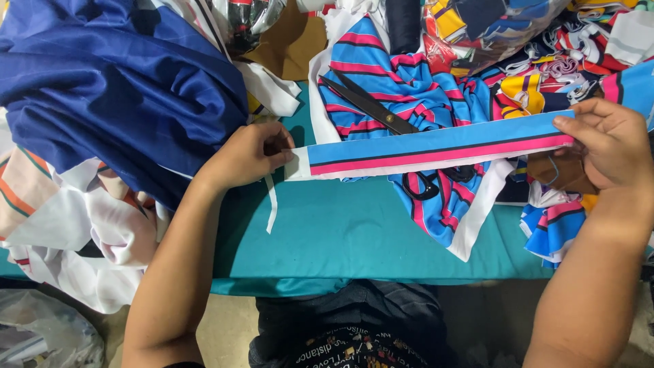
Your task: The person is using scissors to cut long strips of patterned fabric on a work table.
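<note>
A long fabric strip (pixel 436 146), blue with a black line, a pink band and a white edge, is stretched flat between my hands above the teal table (pixel 340 232). My left hand (pixel 248 153) pinches its white left end. My right hand (pixel 606 143) pinches its right end. Black scissors (pixel 381 112) lie on a pile of blue and pink striped fabric (pixel 409 88) just behind the strip, their handles partly hidden under it.
A big dark blue cloth (pixel 116 88) is heaped at the left over white and orange pieces (pixel 54 211). Mixed colourful scraps (pixel 545 61) fill the back right. A clear plastic bag (pixel 41 334) lies at the lower left, below the table edge.
</note>
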